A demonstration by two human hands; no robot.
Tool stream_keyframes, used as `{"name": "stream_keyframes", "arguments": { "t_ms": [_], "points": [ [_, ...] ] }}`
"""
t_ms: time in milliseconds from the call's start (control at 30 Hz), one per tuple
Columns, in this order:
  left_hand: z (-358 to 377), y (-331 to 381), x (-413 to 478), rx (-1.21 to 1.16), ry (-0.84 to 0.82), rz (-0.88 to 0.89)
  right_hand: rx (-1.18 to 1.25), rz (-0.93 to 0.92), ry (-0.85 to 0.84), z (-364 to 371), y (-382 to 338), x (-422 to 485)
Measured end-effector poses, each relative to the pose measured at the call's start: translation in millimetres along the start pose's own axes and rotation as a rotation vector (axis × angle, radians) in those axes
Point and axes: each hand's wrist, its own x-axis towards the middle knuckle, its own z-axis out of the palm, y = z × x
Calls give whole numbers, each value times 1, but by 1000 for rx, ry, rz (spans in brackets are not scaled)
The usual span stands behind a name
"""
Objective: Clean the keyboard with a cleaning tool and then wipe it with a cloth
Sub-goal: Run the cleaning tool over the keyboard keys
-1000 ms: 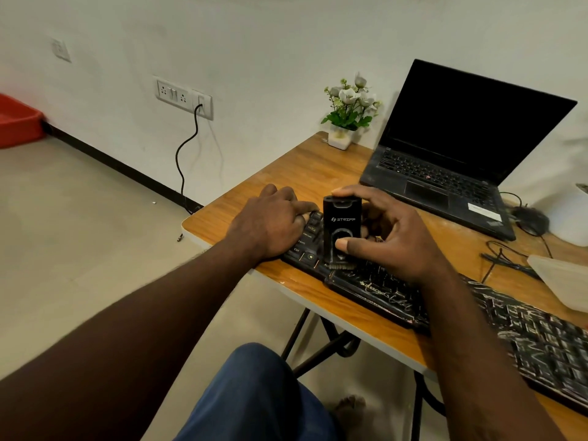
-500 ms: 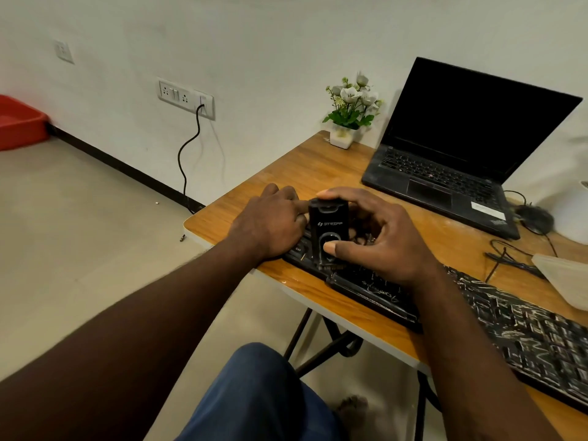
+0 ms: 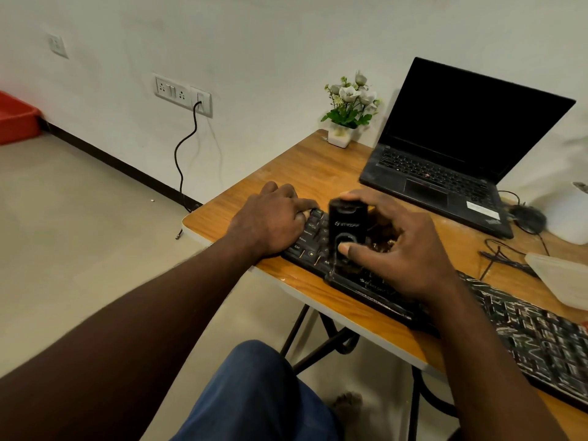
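Pinching cleaning tool upright, right hand, atop keyboard

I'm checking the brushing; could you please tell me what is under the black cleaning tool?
The cleaning tool, gripped by the right hand, stands on the left part of the keyboard, beside the Alt key. The keys beneath it are covered and cannot be seen.

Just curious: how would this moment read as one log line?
stage: cleaning | right hand: grips cleaning tool on keyboard | left hand: rests on keyboard
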Motion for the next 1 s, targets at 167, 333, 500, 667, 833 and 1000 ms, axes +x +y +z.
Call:
{"name": "stream_keyframes", "arguments": {
  "t_ms": [167,333,500,667,833,1000],
  "points": [
    [0,1,-1,4,2,4,-71,-28,-26,1,-9,-1],
    [0,1,-2,4,8,12,-34,-53,-135,0,-20,-4],
    [0,0,-2,-11,10,9,-75,-28,-83,1,-20,-4],
    [-2,1,-2,2,2,10,7,-41,37,15,-27,8],
    [-2,-2,-5,-19,14,11,-88,-60,52,40,-29,17],
    [-2,-2,-2,-5,8,17,47,59,-17,9,-19,6]
  ]
}}
